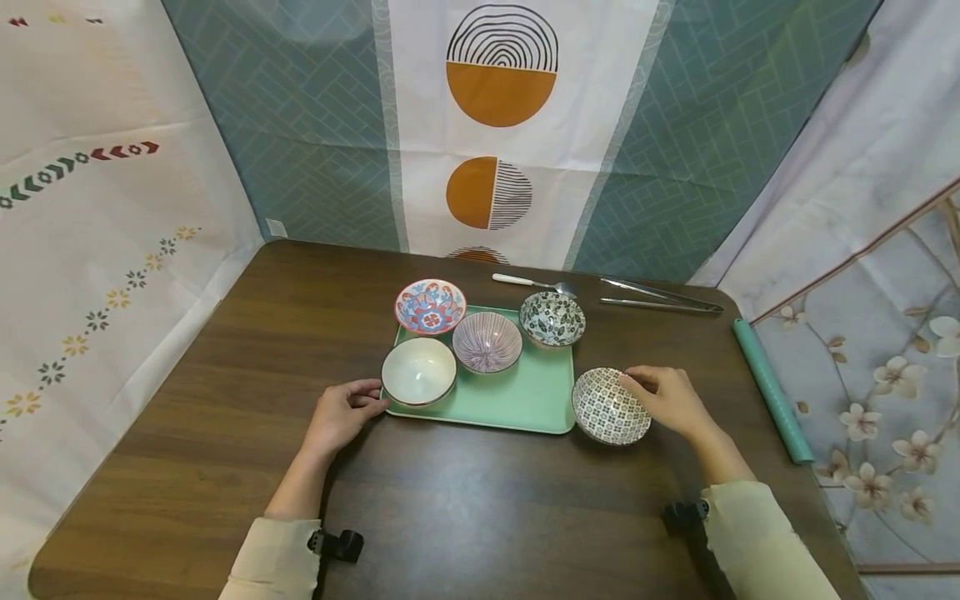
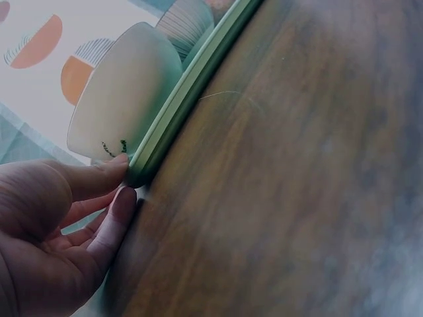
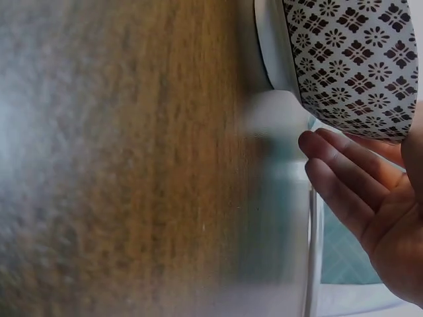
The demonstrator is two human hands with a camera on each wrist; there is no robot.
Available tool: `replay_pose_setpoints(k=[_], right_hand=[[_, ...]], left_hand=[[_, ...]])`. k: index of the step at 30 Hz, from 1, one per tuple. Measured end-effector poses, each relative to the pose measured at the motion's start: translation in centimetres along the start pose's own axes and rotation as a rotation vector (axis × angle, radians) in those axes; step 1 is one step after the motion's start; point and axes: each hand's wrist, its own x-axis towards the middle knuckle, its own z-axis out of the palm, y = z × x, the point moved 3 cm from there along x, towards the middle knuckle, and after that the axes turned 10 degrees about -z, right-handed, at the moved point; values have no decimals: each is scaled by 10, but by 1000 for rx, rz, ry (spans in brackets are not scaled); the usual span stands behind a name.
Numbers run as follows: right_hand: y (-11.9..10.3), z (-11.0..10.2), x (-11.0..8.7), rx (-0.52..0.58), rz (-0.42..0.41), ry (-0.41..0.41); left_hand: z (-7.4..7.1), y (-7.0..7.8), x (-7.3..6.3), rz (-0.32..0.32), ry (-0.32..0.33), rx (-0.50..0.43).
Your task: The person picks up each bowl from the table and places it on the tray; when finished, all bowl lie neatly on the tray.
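Note:
A green tray (image 1: 517, 404) lies on the table, and my left hand (image 1: 339, 417) pinches its near left corner. In the left wrist view the thumb (image 2: 99, 177) is on top of the tray's edge, right beside a plain white bowl (image 2: 125, 92). My right hand (image 1: 669, 400) grips the rim of a white bowl with a small dark pattern (image 1: 609, 417), just right of the tray. Its thumb reaches over the rim; the other fingers are outside the bowl. Whether that bowl touches the table, I cannot tell.
On the tray stand a purple-striped bowl (image 1: 487, 343), a red-and-blue bowl (image 1: 430, 308) at the back left, and a leaf-patterned bowl (image 1: 552, 320) at the back right. Behind lie a white-handled spoon (image 1: 517, 280) and metal tongs (image 1: 667, 302). A green roll (image 1: 772, 392) lies along the right edge.

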Motion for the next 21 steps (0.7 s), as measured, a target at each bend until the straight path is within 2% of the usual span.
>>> replay_pose_setpoints(k=[7, 13, 17, 21], right_hand=[[-2, -2, -3, -19, -47, 82], [-6, -6, 2, -15, -70, 117], [-18, -7, 12, 35, -72, 134], [-36, 1, 25, 67, -103, 141]], left_hand=[[0, 1, 0, -6, -4, -1], [0, 3, -1, -10, -7, -13], [0, 3, -1, -9, -4, -16], [0, 2, -2, -15, -3, -11]])
